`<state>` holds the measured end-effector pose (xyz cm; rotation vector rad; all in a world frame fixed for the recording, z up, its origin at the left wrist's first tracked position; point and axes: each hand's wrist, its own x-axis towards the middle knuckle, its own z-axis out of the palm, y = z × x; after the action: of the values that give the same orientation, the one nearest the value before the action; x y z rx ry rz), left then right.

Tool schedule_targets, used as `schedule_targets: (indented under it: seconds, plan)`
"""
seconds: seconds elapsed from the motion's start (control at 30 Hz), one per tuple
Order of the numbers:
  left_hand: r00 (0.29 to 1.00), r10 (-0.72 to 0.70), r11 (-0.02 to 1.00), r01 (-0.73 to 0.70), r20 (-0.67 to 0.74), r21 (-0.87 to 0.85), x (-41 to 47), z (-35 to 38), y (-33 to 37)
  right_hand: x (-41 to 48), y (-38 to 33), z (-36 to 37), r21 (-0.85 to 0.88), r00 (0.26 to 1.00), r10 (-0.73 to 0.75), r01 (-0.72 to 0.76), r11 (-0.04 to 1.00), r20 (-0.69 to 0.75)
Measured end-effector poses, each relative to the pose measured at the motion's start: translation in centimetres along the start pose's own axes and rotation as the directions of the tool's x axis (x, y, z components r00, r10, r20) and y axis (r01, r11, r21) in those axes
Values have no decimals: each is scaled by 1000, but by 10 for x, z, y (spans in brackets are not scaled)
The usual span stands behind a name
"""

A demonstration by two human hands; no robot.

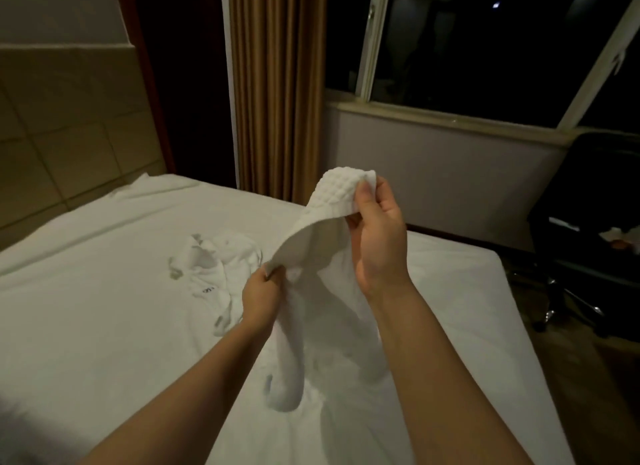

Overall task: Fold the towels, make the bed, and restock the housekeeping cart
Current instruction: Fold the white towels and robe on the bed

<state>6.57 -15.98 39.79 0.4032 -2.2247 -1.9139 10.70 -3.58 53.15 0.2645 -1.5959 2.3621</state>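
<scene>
Head view: we hold one white waffle towel [322,218] up over the bed [104,326], with both hands on its upper edge. Our right hand [377,243] is the higher and farther one, pinching a top corner between thumb and fingers. Our left hand [261,291] is lower and nearer, with its fingers curled round the same edge further along. We cannot tell whether it has the other corner.

So the held edge slopes from low left to high right, not level. The towel's long axis drops from that edge toward us. Its body hangs between our forearms, and its rolled lower end lies on the sheet close in front of us.

We judge that the fold turns on this slope. The left hand has to find its corner and come level with the right before the towel can be laid flat or halved. The left is the hand nearer the slack.

A second towel [211,267] lies crumpled on the bed, beyond and left of the left hand and apart from the held one. It is not yet folded.

No cart, basket or bin shows here, and nothing is stacked. A dark chair [588,222] stands off the bed's right side.
</scene>
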Motion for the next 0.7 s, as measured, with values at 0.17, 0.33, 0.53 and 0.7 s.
schedule_targets:
  seconds: [0.17,0.33,0.53,0.7]
  plan:
    - [973,217,976,-219,79,10,-6,-70,48,-10,-7,24,-438,961,-226,136,888,-162]
    - [878,389,875,-447,279,188,-16,-126,77,-26,-7,35,-636,943,-269,85,767,-197]
    - [838,448,797,-532,312,286,-23,-159,126,-79,-10,77,-849,906,-405,306,432,120]
    - [804,503,790,-576,317,208,-30,-176,149,-97,2,72,-942,998,31,48,332,62]
